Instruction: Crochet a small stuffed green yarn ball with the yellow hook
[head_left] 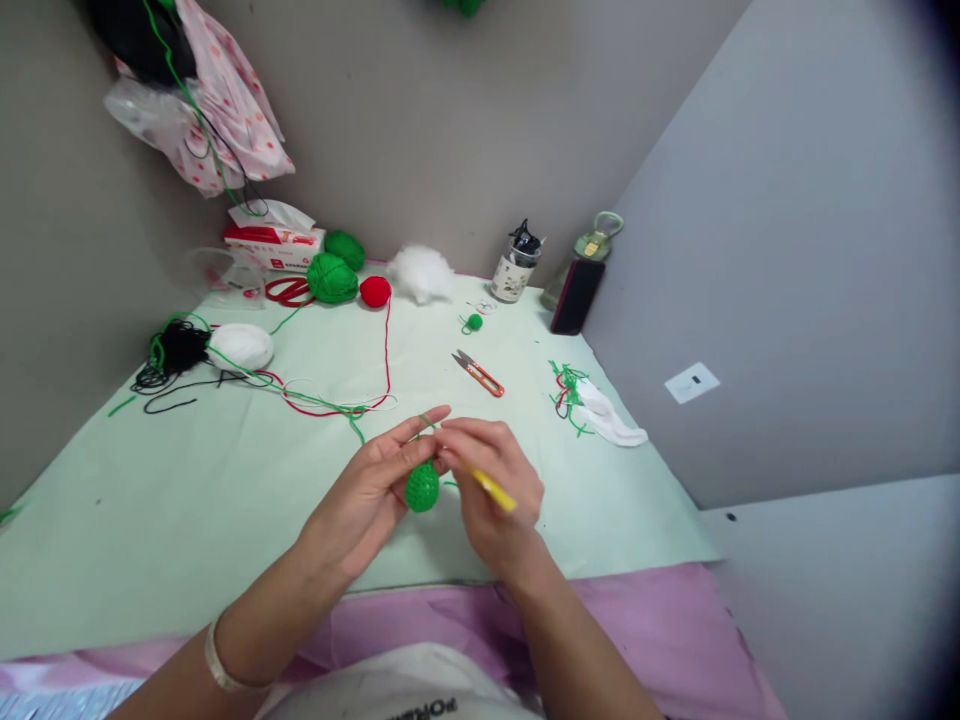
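Note:
A small rounded piece of green crochet [422, 488] hangs between my two hands, just above the front part of the table. My left hand [379, 475] pinches its upper edge, with green yarn running over the raised index finger. In my right hand [495, 480] is a crochet hook with a yellow handle [493, 490], held like a pen. The hook's tip meets the work near the left fingertips and is hidden there. From the left hand, a strand of green yarn [357, 425] leads back across the table.
Orange thread snips [478, 374] lie beyond my hands, near a tiny green ball [475, 322]. Green yarn balls [332, 278], a red one [375, 291], a white one [241, 347] and white stuffing [421, 273] sit further back. A phone [577, 296] leans at right, behind yarn scraps [571, 388].

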